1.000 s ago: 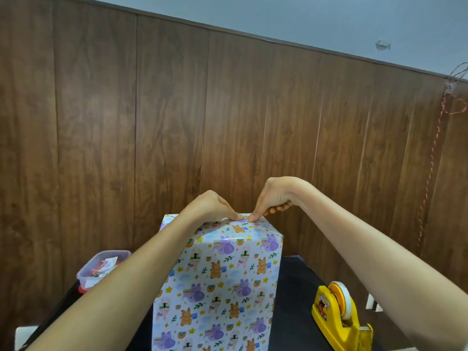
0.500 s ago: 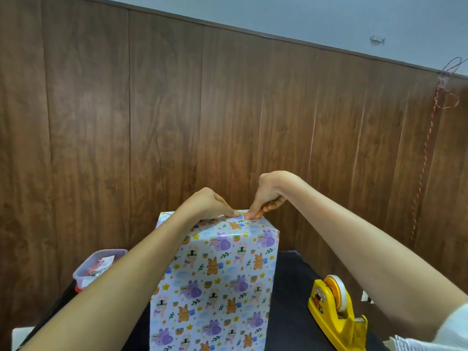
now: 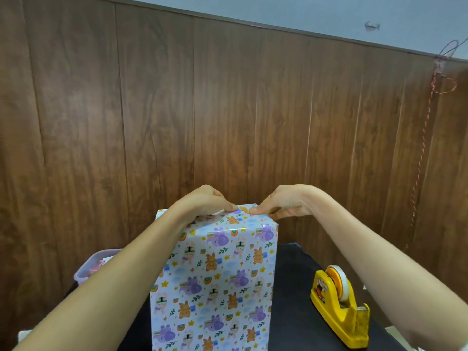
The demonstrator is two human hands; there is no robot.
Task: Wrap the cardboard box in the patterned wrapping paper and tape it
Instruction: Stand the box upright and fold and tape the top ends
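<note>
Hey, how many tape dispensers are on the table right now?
1. The yellow tape dispenser stands on the black table, to the right of the wrapped box and apart from it. The box could hide others behind it.

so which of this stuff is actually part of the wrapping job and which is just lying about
In the job:
- paper, pinched along its top edge by the left hand and right hand
- tape dispenser, untouched

Lying about:
- plastic tub
- red string at far right
</note>
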